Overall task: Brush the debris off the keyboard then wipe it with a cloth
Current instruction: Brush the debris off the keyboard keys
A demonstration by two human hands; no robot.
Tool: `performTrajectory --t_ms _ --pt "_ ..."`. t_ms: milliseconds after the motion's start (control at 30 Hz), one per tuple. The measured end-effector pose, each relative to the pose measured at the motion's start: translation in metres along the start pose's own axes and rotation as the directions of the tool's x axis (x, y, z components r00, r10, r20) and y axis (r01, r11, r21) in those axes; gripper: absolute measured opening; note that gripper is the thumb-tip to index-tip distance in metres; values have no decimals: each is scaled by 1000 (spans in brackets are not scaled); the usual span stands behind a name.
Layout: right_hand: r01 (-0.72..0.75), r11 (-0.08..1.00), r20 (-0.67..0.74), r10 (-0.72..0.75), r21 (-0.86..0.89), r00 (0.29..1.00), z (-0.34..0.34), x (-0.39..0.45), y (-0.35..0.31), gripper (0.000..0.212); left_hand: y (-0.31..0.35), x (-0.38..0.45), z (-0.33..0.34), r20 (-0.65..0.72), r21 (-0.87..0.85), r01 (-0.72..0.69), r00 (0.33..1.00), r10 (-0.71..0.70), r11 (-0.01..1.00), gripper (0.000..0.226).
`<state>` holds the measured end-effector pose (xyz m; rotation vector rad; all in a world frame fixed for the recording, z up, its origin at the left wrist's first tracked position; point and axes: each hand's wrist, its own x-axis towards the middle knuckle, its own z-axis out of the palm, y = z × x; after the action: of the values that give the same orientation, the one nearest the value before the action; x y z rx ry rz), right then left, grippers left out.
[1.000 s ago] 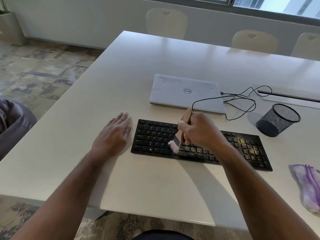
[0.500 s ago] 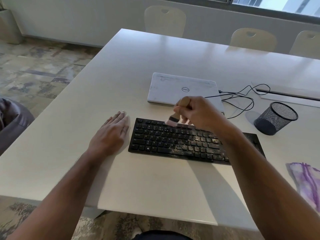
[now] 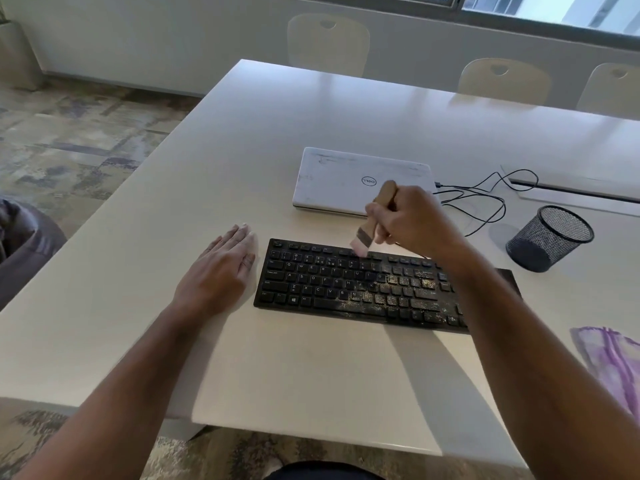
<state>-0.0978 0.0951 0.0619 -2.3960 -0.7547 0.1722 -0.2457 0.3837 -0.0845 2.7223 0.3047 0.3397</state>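
Head view: left hand (image 3: 221, 268) rests flat on the worktop (image 3: 311, 368) beside the keyboard (image 3: 363, 285); right hand (image 3: 412, 220), gripping the brush (image 3: 370, 226), has swung it back to the top row for another stroke; debris (image 3: 398, 292) remains, cloth (image 3: 613, 358) waits near the right edge.

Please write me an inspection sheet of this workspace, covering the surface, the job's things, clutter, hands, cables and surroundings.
Surface: white table, bare in front of the keyboard.
Job's things: black keyboard, yellowish debris over its middle and right keys, left keys look cleaner; brush, bristles at the top key row; purple and white cloth lying at the right edge, untouched.
Clutter: closed white laptop behind the keyboard; black mesh cup to the right.
Hands: left hand lies flat on the table beside the keyboard's left end; right hand grips the brush handle.
Cables: black cable loops loosely from the laptop's right side.
Surroundings: three pale chairs at the far side; patterned carpet.
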Motion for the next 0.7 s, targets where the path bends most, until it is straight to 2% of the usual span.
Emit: performTrajectory --t_ms 67,133,267,367,467,700 --pt "-20 999 -105 23 32 994 17 -2 -3 21 0 0 0 2 3 0 1000 0 1000 52" --pt "-52 999 -125 53 14 991 29 -7 -3 24 0 0 -1 3 2 0 1000 0 1000 52" --pt "-81 997 -60 81 -1 995 20 -7 -7 26 1 -1 -1 0 -3 2 1000 -2 1000 52" --pt "18 999 -26 -17 50 1000 14 0 -11 13 2 -1 -1 -2 -4 4 1000 -4 1000 52" --pt "84 996 91 -88 44 992 19 5 -14 11 1 -1 -2 5 -9 6 1000 -6 1000 53" --pt "24 993 207 1 -118 978 -7 0 9 15 2 0 -2 11 -20 4 1000 -3 1000 53"
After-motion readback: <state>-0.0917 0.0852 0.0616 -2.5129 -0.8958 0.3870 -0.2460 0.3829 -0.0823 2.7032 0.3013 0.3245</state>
